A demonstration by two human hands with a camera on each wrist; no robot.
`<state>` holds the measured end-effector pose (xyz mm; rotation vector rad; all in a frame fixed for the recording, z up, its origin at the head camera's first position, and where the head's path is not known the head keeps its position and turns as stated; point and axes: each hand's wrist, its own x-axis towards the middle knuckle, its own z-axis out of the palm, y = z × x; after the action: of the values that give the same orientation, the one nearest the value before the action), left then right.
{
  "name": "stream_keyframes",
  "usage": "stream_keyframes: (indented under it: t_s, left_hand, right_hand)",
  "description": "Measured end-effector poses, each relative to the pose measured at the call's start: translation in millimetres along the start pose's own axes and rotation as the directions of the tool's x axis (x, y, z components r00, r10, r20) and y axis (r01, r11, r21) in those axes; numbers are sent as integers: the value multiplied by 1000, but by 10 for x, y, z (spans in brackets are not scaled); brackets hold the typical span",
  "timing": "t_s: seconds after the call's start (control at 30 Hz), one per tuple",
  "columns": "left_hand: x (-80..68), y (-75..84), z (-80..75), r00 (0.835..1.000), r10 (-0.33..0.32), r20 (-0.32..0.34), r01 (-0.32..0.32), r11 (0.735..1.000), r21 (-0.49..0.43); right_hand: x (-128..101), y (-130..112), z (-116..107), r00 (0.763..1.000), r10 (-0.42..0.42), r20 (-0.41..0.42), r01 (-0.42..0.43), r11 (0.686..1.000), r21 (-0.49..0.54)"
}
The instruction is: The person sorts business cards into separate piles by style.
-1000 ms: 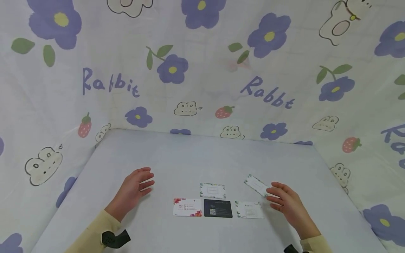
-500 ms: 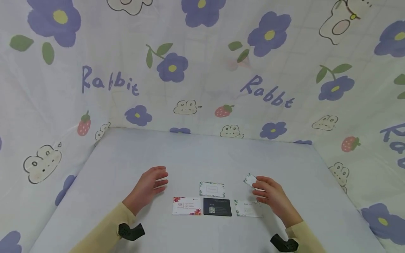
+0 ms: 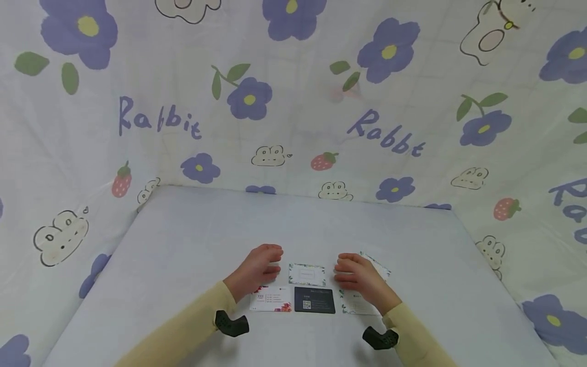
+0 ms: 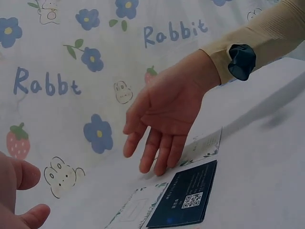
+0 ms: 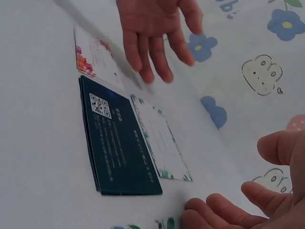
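Backdrop: white cloth sheet printed with purple flowers, strawberries, rabbits and "Rabbit" lettering point(image 3: 293, 102), hung behind and to both sides of the table.

Flat pale grey tabletop point(image 3: 293, 224). All cards sit near its front edge, about mid-width.

Left hand point(image 3: 258, 267): palm down, fingers straight and slightly spread, holding nothing. It hovers or rests just left of the leaf-bordered card; contact with the table can't be told. It partly covers the floral card's far edge in the head view. Right wrist view shows its fingers pointing down above that card.

Right hand point(image 3: 359, 278): palm down, fingers loosely extended and slightly apart, nothing pinched. Fingertips sit just right of the leaf-bordered card. It lies over two white cards; touching or not can't be told.

Cards, front row left to right:
- white rectangular card with red floral corners point(image 3: 271, 302), left end
- dark navy rectangular card with a QR code point(image 3: 314, 299), middle, edge to edge with its neighbours
- white card with green leaf corner point(image 3: 354, 305), right end, largely under the right hand

Behind the navy card: white rectangular card with a green leaf border point(image 3: 307, 274), between the two hands.

Angled white leaf-edged card point(image 3: 379, 267) behind the right hand, only its far corner showing.

Black wrist-mounted devices on both yellow sleeves.
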<state>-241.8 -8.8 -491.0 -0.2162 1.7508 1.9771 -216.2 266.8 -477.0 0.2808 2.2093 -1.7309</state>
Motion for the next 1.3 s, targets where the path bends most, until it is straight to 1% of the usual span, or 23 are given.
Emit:
stream_keyframes:
  t_s: [0.17, 0.27, 0.47, 0.73, 0.9, 1.13, 1.3]
  left_hand:
    - [26, 6, 156, 1000, -11, 19, 11, 1000, 28]
    - [42, -3, 194, 1000, -25, 14, 25, 1000, 6]
    - [51, -29, 228, 999, -33, 38, 34, 999, -33]
    - [70, -40, 232, 999, -35, 34, 36, 999, -37]
    - [67, -45, 223, 998, -27, 55, 29, 999, -39]
    - [39, 3, 230, 996, -18, 88, 23, 998, -63]
    - [22, 52, 290, 996, -2, 89, 8, 997, -74]
  right_hand:
    - [56, -8, 87, 1000, 17, -11, -17, 1000, 9]
    - [74, -16, 133, 1000, 17, -13, -17, 1000, 20]
    - [91, -4, 198, 1000, 18, -6, -17, 998, 63]
    - [95, 4, 189, 1000, 22, -16, -20, 996, 84]
    - [91, -13, 203, 1000, 22, -13, -21, 995, 96]
    - [100, -15, 184, 999, 30, -12, -29, 993, 114]
    - [89, -19, 114, 999, 33, -17, -31, 993, 110]
